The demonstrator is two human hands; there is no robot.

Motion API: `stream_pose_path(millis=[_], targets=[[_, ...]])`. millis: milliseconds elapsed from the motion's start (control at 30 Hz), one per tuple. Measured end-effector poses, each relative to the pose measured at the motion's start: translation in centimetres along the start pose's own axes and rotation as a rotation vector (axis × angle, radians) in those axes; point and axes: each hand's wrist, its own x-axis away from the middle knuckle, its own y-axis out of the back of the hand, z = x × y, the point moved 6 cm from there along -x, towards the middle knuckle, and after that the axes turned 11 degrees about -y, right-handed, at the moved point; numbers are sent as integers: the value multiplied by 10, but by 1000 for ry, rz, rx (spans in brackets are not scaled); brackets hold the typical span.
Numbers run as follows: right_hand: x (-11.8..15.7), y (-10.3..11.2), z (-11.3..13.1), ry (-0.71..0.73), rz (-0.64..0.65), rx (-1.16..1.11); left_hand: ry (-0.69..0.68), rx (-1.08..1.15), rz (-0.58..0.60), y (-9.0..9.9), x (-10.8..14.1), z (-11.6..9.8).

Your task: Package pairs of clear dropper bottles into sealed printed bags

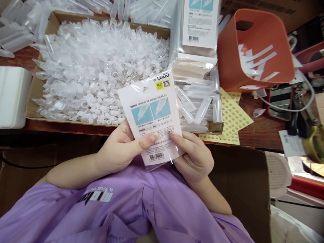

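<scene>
A white printed product packet (152,118) in a clear plastic sleeve is held up in front of my chest, tilted a little. It shows two blue pictures, a barcode and a yellow sticker near its top. My left hand (124,145) grips its left edge, thumb lying across the front. On the lower right, my right hand (192,153) pinches the packet, thumb and fingers at its edge. The fingers behind the packet are hidden. Just beyond the packet stands a shallow cardboard box (32,104) heaped with small translucent plastic nozzle caps (101,60).
Clear plastic tubes (199,101) lie right of the caps, below a stack of printed packets (199,30). An orange bin (255,44) holds white paper strips. Yellow sticker sheets (235,118) lie under it. A white container (14,98) stands left; scissors (314,141) lie far right.
</scene>
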Motion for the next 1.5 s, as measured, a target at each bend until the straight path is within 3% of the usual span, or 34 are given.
stream_pose_path(millis=[300, 467, 567, 800, 967, 1200, 1400, 1500], targets=[[-6, 1, 8, -39, 121, 77, 36, 51, -45, -7, -7, -10], [-5, 3, 4, -276, 328, -80, 196, 5, -94, -4, -14, -16], [-3, 7, 3, -352, 351, -168, 210, 50, -58, -7, -19, -20], [3, 7, 3, -370, 273, -162, 193, -18, -77, -10, -16, -15], [5, 9, 7, -302, 194, -82, 188, -82, -107, -16, -10, -14], [7, 10, 8, -214, 101, 93, 134, -64, -52, -21, -12, -15], [7, 15, 3, -127, -28, 190, 290, -71, 19, -17, -6, -1], [7, 15, 3, -86, -38, 189, 285, -67, 47, -16, -5, 1]])
